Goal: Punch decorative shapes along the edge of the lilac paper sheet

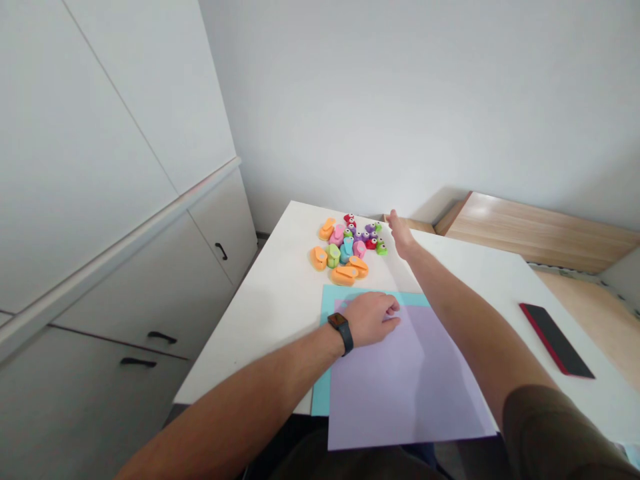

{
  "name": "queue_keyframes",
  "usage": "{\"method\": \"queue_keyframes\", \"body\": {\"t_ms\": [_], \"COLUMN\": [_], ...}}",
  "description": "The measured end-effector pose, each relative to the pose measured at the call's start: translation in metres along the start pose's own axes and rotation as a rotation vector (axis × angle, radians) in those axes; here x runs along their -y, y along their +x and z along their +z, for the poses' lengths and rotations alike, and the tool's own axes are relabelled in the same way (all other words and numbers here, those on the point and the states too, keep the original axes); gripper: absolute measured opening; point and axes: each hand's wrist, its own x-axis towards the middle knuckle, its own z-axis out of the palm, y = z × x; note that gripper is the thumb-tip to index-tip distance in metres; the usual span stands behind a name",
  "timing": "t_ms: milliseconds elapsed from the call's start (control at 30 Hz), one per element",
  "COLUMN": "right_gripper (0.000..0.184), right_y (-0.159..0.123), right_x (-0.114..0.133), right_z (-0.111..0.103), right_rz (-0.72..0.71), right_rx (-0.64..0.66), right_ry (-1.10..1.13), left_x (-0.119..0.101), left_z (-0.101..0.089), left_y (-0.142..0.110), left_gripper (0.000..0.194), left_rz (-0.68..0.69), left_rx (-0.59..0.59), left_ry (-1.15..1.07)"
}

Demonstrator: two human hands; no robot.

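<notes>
My left hand (pixel 373 317), with a dark watch on its wrist, rests on the top edge of a lilac paper sheet (pixel 405 387); its fingers are curled loosely and pressed down on the paper. That sheet lies over a light blue sheet (pixel 325 387) on the white table (pixel 270 300). My right hand (pixel 400 233) stretches far forward with fingers extended, just right of a cluster of several small colourful paper punches (pixel 347 248). It holds nothing and is nearest the green and red punches.
A black phone in a red case (pixel 555 340) lies at the table's right. Behind it runs a wooden ledge (pixel 530 230). White cabinets with dark handles (pixel 155 337) stand at the left. A plain wall is behind the table.
</notes>
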Motion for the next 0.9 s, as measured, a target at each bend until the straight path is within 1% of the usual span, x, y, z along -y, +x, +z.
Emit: {"method": "queue_keyframes", "body": {"t_ms": [133, 233, 400, 467, 533, 600, 700, 733, 800, 833, 900], "right_gripper": [0.077, 0.078, 0.076, 0.072, 0.070, 0.069, 0.065, 0.064, 0.062, 0.065, 0.071], "right_y": [0.004, 0.002, -0.015, -0.025, -0.035, -0.044, -0.058, -0.064, -0.079, -0.088, -0.106], "right_x": [0.008, 0.012, 0.019, 0.024, 0.029, 0.035, 0.046, 0.051, 0.060, 0.065, 0.072], "right_z": [0.013, 0.023, 0.031, 0.033, 0.034, 0.033, 0.028, 0.026, 0.020, 0.018, 0.014], "right_rz": [0.062, 0.094, 0.090, 0.068, 0.013, -0.059, -0.149, -0.184, -0.283, -0.303, -0.298], "right_rx": [0.021, 0.071, 0.159, 0.191, 0.207, 0.173, 0.081, 0.076, 0.134, 0.199, 0.378], "right_ry": [-0.023, -0.048, -0.089, -0.104, -0.162, -0.245, -0.328, -0.354, -0.451, -0.496, -0.556], "left_x": [0.000, 0.000, -0.002, -0.003, -0.003, -0.004, -0.004, -0.004, -0.004, -0.004, -0.005], "left_z": [-0.001, -0.002, -0.003, -0.003, -0.004, -0.004, -0.005, -0.005, -0.005, -0.005, -0.006], "left_y": [-0.001, -0.001, 0.000, 0.000, 0.000, 0.000, 0.000, 0.000, 0.000, 0.000, -0.001], "left_gripper": [0.021, 0.021, 0.022, 0.022, 0.023, 0.023, 0.022, 0.022, 0.022, 0.022, 0.021], "left_rz": [-0.005, -0.008, -0.008, -0.012, -0.018, -0.019, -0.016, -0.017, -0.021, -0.022, -0.022], "left_rx": [0.009, 0.015, 0.018, 0.026, 0.032, 0.031, 0.027, 0.027, 0.026, 0.026, 0.032], "left_ry": [0.010, 0.012, 0.023, 0.022, 0.012, -0.001, -0.005, 0.001, 0.016, 0.023, 0.030]}}
